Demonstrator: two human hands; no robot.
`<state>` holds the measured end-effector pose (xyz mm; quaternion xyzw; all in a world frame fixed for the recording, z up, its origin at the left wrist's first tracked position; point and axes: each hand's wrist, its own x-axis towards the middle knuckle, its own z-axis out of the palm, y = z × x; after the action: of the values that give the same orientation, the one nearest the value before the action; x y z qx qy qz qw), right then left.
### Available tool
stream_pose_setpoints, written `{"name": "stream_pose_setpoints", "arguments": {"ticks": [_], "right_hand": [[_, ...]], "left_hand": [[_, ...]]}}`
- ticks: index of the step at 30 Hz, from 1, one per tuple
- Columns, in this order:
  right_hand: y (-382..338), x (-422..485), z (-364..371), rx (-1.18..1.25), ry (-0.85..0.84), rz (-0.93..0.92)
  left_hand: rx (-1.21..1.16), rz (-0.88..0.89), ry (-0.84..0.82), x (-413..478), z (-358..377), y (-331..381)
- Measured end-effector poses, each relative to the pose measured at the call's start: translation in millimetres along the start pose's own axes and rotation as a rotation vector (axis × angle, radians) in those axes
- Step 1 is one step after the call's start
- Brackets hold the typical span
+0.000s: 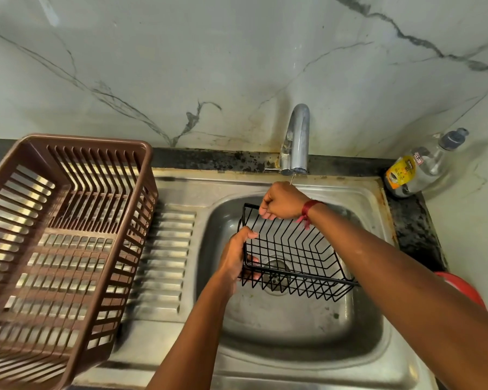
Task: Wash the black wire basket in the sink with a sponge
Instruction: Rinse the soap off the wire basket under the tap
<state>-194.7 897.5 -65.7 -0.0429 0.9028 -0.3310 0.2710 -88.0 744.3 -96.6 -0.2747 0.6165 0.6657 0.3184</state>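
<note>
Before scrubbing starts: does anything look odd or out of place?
No sponge is in view: the left hand and right hand grip the black wire basket in the sink. Dark grime lines the counter behind the tap.

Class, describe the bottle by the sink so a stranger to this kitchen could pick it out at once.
Start at the steel sink and its tap. Go right along the dark counter to the back corner. The bottle sits there: clear, yellow label, dark cap, unlike the red thing nearer us.
</note>
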Motion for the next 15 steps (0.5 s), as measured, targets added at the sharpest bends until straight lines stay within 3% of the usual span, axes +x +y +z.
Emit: {"name": "stream_pose_setpoints", "arguments": {"ticks": [4, 15], "right_hand": [[1, 4, -1, 0.090, 0.053, -0.025], [23, 3, -6, 0.018, 0.062, 0.007]], "left_hand": [[-0.003, 0.017, 0.022, 2, -6, 2], [-0.061, 0.016, 0.054, 5, -21, -2]]}}
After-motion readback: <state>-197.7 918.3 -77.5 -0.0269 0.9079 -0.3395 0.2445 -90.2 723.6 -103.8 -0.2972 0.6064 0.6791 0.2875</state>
